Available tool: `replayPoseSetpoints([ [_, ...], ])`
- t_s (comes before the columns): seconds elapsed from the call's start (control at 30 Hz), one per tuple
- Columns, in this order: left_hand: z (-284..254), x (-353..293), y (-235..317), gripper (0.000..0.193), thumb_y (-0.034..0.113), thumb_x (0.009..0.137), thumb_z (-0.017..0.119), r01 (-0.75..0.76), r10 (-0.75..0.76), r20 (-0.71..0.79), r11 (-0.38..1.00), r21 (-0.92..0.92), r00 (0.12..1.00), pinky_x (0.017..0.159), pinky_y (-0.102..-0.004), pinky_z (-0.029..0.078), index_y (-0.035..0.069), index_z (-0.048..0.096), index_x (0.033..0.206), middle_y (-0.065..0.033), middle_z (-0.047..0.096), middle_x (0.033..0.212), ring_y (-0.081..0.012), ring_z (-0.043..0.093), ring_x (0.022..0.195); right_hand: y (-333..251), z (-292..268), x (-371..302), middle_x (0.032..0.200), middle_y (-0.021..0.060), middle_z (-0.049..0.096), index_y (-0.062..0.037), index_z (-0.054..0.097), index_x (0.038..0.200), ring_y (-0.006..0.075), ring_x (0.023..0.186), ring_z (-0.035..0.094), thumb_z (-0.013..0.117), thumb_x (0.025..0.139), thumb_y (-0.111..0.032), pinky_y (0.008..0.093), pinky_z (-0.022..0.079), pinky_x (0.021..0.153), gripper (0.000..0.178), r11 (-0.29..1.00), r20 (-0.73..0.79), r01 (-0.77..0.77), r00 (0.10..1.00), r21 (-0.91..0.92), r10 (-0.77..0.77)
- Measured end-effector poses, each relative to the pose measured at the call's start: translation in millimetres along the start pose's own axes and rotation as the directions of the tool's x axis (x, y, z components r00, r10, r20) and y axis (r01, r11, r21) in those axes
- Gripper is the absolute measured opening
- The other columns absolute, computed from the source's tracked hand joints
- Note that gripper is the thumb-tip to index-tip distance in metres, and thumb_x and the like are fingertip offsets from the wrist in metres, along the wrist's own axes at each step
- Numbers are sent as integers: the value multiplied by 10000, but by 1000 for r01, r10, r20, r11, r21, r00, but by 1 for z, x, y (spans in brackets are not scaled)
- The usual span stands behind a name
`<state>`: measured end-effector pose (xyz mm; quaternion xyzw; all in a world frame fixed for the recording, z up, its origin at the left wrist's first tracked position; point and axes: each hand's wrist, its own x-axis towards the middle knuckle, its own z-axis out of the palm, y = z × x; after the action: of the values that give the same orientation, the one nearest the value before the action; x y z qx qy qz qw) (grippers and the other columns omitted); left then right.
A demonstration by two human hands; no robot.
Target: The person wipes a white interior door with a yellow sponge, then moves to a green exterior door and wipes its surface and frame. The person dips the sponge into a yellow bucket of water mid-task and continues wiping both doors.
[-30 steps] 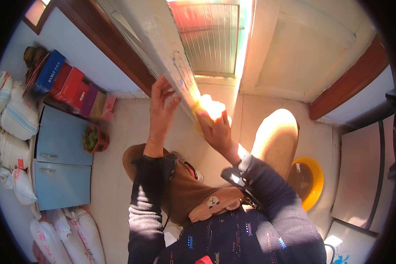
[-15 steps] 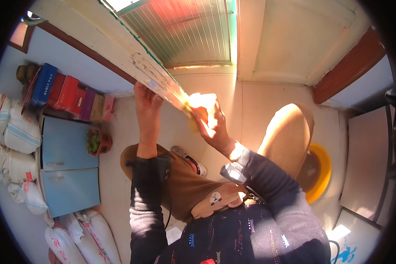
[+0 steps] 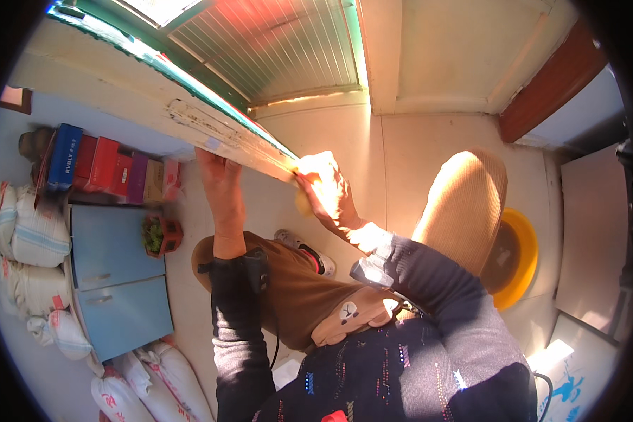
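A cream door [image 3: 137, 95] with a worn, chipped patch on its edge slants across the upper left. My left hand [image 3: 221, 200] is closed on the lower side of that door, its fingertips hidden against it. At the door's near end, in bright sunlight, my right hand [image 3: 329, 193] is closed round a small yellow piece of sponge or cloth [image 3: 303, 202]. The yellow piece is pressed to the door's edge and mostly covered by my fingers. Both dark-sleeved forearms reach up from below.
A yellow basin [image 3: 527, 264] of murky water stands right of my knee. At left are a blue cabinet [image 3: 123, 281], a potted plant [image 3: 155, 235], coloured boxes [image 3: 105, 165] and white sacks [image 3: 42, 232]. A ribbed glass panel [image 3: 267, 49] is beyond the door.
The view has turned a little, and the door's long edge lies flatter, with more of it showing. My left hand sits farther left; my right hand stays at the door's end with the yellow piece.
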<state>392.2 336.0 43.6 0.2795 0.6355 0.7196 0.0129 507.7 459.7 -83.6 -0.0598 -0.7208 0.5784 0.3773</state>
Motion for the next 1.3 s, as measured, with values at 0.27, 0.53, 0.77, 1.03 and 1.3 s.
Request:
replayPoseSetpoints([
  [0.27, 3, 4, 2, 677, 243, 934, 756, -10, 9, 27, 1000, 16, 1000, 1100, -331, 367, 35, 391, 1465, -61, 520, 1382, -175, 491, 1269, 70, -8, -16, 955, 81, 638, -85, 660, 1020, 214, 894, 683, 629, 890, -66, 346, 561, 726, 135, 635, 263, 59, 936, -770, 233],
  [0.53, 19, 13, 8, 697, 254, 926, 763, -8, 11, 88, 999, -36, 996, 1075, -346, 416, 38, 378, 1466, -86, 534, 1365, -189, 508, 1257, 178, -48, -53, 973, 118, 684, -56, 667, 1059, 223, 855, 702, 717, 804, -155, 365, 583, 723, 278, 465, -212, -807, 558, -363, 803],
  [0.77, 20, 14, 6, 689, 223, 930, 758, 31, -31, 45, 1000, 7, 999, 1079, -346, 410, 45, 369, 1469, -85, 532, 1357, -197, 509, 1257, 250, -48, -124, 1012, 148, 702, -32, 643, 1144, 231, 864, 711, 775, 792, -231, 374, 591, 739, 425, 376, -345, -925, 336, 54, 876],
  [1.03, -10, -5, -21, 592, 111, 948, 714, 56, -44, -116, 993, 108, 992, 1123, -357, 359, 54, 404, 1449, -56, 507, 1385, -190, 469, 1292, 240, -15, -118, 1144, 191, 687, -5, 577, 1278, 263, 1003, 686, 818, 801, -261, 383, 560, 874, 592, 287, -287, -953, 248, 100, 925],
  [1.3, -105, -43, -58, 381, 238, 1036, 566, 54, 7, -139, 899, 434, 990, 975, -456, 506, 64, 461, 1358, -102, 585, 1293, -275, 596, 1135, 265, 18, -119, 982, 151, 740, 46, 724, 1085, 237, 858, 708, 783, 797, -200, 361, 565, 775, 383, 160, -77, -854, 140, 496, 987],
])
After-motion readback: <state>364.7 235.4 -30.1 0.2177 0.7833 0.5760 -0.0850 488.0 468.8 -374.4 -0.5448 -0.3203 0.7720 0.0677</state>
